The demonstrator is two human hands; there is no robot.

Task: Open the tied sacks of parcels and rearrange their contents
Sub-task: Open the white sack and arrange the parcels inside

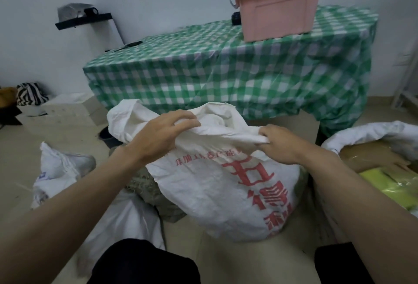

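Floor (67, 125), sacks (226, 193), table (226, 75), bin (278, 12)

One head-worn camera looked forward and down, close over the white sack (217, 184); the table (226, 69) stood beyond.

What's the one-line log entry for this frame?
stage: opening | left hand: grips rim | right hand: pinches rim | object: white woven sack with red print | mouth: untied
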